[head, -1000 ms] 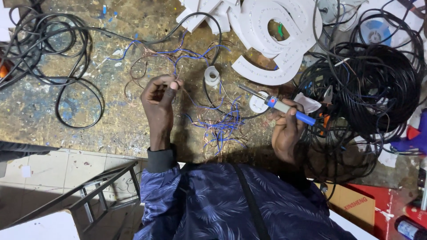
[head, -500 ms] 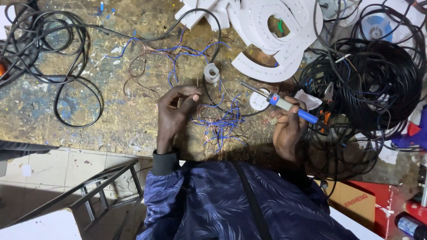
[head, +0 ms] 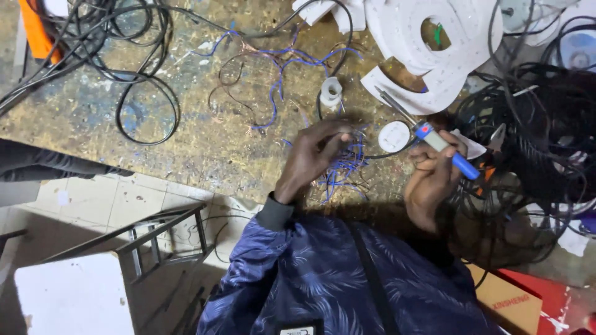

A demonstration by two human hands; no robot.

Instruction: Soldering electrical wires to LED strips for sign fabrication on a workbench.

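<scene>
Pinched between the fingertips of the left hand (head: 313, 155) is a thin blue wire (head: 347, 162), drawn from a tangle of blue strands lying on the worn workbench (head: 186, 136) just beside that hand. Gripped in the closed fist of the right hand (head: 434, 177) is a soldering iron (head: 434, 138) with a blue handle, its metal tip slanted up and away toward the left hand's side. A small round white tin (head: 394, 136) is seen between the two hands, just under the iron's shaft. Slightly farther off, a small spool of solder (head: 331, 91) stands upright. Beyond it, white foam pieces (head: 428, 43) are stacked, and black cables (head: 534, 124) are heaped beside the right hand.
</scene>
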